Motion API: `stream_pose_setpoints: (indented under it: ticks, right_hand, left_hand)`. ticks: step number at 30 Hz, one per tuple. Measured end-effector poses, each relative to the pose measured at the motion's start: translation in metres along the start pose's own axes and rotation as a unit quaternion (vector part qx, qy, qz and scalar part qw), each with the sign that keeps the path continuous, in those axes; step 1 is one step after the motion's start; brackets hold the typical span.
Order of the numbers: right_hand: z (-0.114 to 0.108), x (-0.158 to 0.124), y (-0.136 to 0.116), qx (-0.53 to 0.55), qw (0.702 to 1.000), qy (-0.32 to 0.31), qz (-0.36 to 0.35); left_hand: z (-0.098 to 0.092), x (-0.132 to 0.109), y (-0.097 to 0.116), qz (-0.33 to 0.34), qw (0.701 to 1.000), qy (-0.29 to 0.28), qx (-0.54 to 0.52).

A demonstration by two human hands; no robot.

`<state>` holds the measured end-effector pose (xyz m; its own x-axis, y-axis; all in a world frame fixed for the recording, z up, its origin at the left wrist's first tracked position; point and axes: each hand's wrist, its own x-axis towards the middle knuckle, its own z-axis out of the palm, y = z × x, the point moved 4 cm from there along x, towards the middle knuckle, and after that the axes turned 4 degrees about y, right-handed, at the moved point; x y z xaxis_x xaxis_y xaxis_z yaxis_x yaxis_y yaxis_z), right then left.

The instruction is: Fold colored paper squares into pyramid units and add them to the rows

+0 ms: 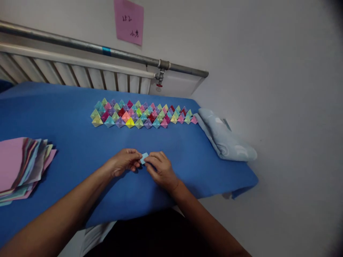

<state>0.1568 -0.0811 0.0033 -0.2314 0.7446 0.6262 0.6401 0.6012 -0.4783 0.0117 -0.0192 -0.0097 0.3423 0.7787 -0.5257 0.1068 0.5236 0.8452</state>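
Between my two hands is a small light-blue piece of folded paper (144,158), held a little above the blue cloth. My left hand (127,160) pinches its left edge between thumb and fingers. On the other side, my right hand (162,169) grips the paper's right edge with the fingertips, which partly cover it. Beyond my hands, several rows of small pointed folded-paper pieces (139,124) in many colours stand close together on the cloth.
A stack of coloured paper sheets (12,160) lies at the left on the blue cloth (75,150). A folded pale-blue blanket (225,137) rests at the right by the wall. Behind are a radiator (77,73), a metal pipe (128,56) and a pink note (129,21).
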Motion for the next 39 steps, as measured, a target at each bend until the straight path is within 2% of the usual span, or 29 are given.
stream_pose_setpoints:
  ticks: [8, 10, 11, 13, 15, 18, 21, 27, 34, 39]
  right_hand:
    - [0.013, -0.002, 0.007, -0.099, 0.988, -0.115, -0.020]
    - [0.013, -0.004, 0.008, -0.111, 0.983, -0.142, -0.024]
    - [0.014, -0.006, 0.007, -0.114, 0.981, -0.153, -0.027]
    - [0.013, -0.008, 0.007, -0.119, 0.978, -0.166, -0.032]
    - [0.013, -0.010, 0.008, -0.123, 0.977, -0.169, -0.029]
    - [0.012, -0.012, 0.009, -0.125, 0.976, -0.175, -0.014]
    - [0.012, -0.012, 0.011, -0.116, 0.977, -0.177, 0.005]
    - [0.009, -0.011, 0.014, -0.088, 0.981, -0.169, 0.032]
    - [0.010, -0.013, 0.016, -0.098, 0.979, -0.175, 0.045]
    - [0.010, -0.012, 0.014, -0.133, 0.974, -0.177, 0.039]
  left_hand:
    - [-0.007, 0.001, -0.006, -0.009, 0.995, -0.001, 0.096]
    - [-0.012, 0.002, -0.006, 0.034, 0.989, 0.019, 0.141]
    - [-0.014, 0.002, -0.003, 0.089, 0.979, 0.028, 0.180]
    - [-0.014, 0.000, 0.003, 0.236, 0.929, 0.021, 0.283]
    - [-0.009, -0.004, 0.004, 0.354, 0.849, -0.009, 0.392]
    - [-0.006, -0.005, -0.002, 0.410, 0.761, -0.034, 0.503]
    - [-0.005, -0.009, -0.008, 0.446, 0.712, -0.040, 0.541]
    - [-0.008, -0.020, -0.014, 0.493, 0.671, -0.016, 0.554]
    - [-0.013, -0.012, -0.012, 0.498, 0.678, -0.034, 0.539]
    - [-0.012, -0.012, -0.012, 0.513, 0.663, -0.021, 0.545]
